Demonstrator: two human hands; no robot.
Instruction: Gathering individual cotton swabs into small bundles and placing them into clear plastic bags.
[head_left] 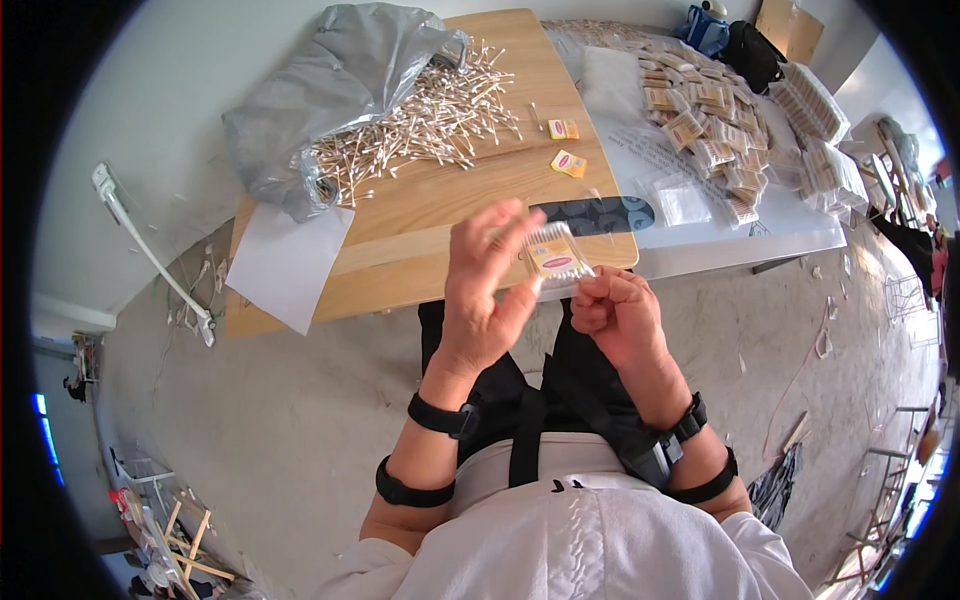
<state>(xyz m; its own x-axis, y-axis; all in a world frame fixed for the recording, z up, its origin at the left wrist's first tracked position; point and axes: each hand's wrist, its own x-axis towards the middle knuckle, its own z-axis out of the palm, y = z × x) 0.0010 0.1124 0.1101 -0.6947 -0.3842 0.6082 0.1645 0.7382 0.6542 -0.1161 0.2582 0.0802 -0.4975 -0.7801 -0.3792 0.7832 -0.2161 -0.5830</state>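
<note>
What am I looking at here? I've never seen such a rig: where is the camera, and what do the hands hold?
There is no robot: a person works with two bare hands. The one picture comes from the left of two fisheye cameras worn on the head, looking down, so edges bend; its left is the person's left. The right hand pinches a small clear plastic packet of white-tipped swabs with a yellow label. The left hand is open beside it, partly blurred; whether it touches the packet, I can't tell. On the light-brown wooden table lie a loose heap of thin white-tipped swabs, a crumpled grey plastic bag, a white sheet of paper and two small yellow cards. To the right, clear packets with yellow labels are piled on a whitish surface.
</note>
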